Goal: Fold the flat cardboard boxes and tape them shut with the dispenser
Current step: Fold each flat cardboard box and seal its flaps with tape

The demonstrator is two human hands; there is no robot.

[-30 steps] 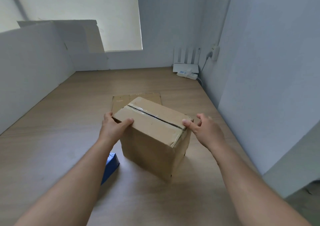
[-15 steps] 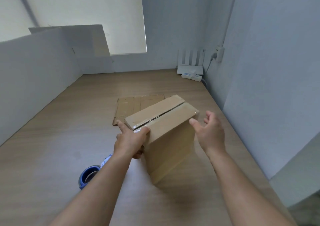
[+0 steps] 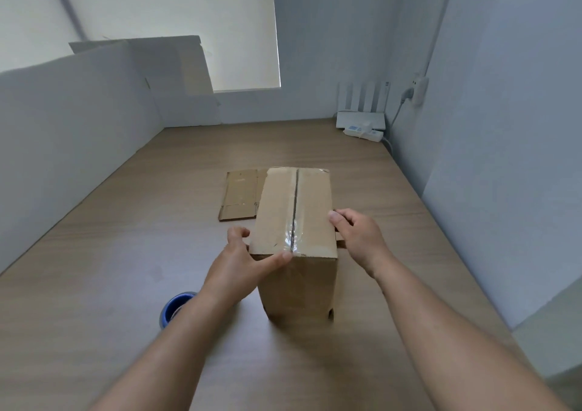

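Note:
A folded brown cardboard box (image 3: 277, 215) stands on the wooden table (image 3: 126, 253), its top seam running away from me and covered with clear tape. My left hand (image 3: 242, 262) grips the box's near left corner, thumb laid along the top edge. My right hand (image 3: 359, 237) grips the right side, thumb on the top edge, fingers hidden behind the box. A flat cardboard blank (image 3: 239, 196) lies just behind the box to the left. The blue tape dispenser (image 3: 173, 308) sits on the table, partly hidden by my left forearm.
White boards (image 3: 78, 111) wall the table's left and back sides. A white router (image 3: 362, 108) and a power strip (image 3: 365, 133) sit at the back right corner, against the right wall. Bare table stretches to the left of the box.
The box has been turned so its seam now points straight away from me. My right hand, open beside it half a second ago, now grips its right side; the left shifted to the near corner.

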